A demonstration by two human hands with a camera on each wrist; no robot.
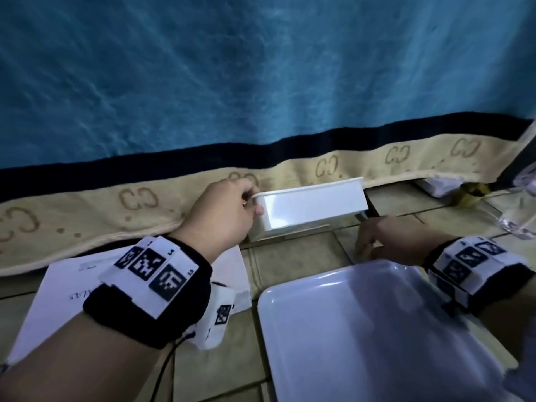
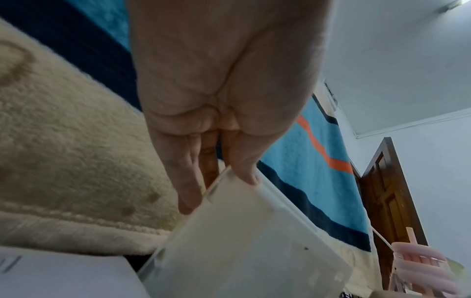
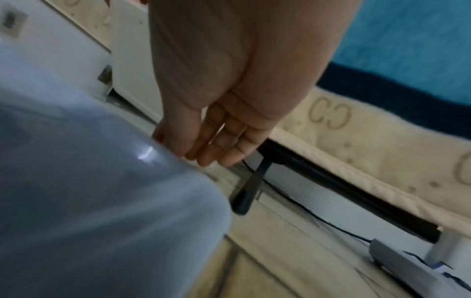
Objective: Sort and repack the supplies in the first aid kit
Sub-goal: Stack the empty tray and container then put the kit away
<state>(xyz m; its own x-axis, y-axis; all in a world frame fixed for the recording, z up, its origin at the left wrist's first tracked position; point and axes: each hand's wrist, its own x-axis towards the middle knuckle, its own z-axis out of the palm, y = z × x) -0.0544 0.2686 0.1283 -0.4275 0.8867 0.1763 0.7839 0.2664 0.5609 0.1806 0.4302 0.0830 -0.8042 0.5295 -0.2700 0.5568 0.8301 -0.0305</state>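
Nearest, at 5 o'clock in the head view, a shallow white tray (image 1: 377, 329) w/ rounded corners is sitting on the tiled floor (image 1: 290, 256), and nothing is showing inside it. At 7 o'clock a white sheet of paper (image 1: 58, 300) is lying flat, partly under the left forearm. The right hand (image 1: 388, 239) is hovering at the tray's far rim, approx 3 o'clock from frame centre; in the wrist view its fingers (image 3: 224, 145) are hanging loosely, nearly straight, pointing down at the floor and gripping nothing. A black leg (image 3: 249, 189) is standing just beyond those fingertips. Further out, near centre, the left hand (image 1: 220, 216) is pinching the left end of a white plastic box (image 1: 310, 207), thumb on the front wall and the other fingers (image 2: 188, 181) curling behind the rim. The box is looking rectangular, plain, glossy and opaque, tilted w/ its open top turned away, so contents can't be made out; whether it's touching the floor can't be told either. It's sitting at the hem of a beige, monogram-printed blanket border (image 1: 87, 210). At 3 o'clock, far right, clear plastic packaging (image 1: 519, 216) is lying on the tiles, too blurred to ID. Farthest back, from 10 to 2 o'clock, the blue blanket (image 1: 261, 68) w/ a dark navy band is filling the background.
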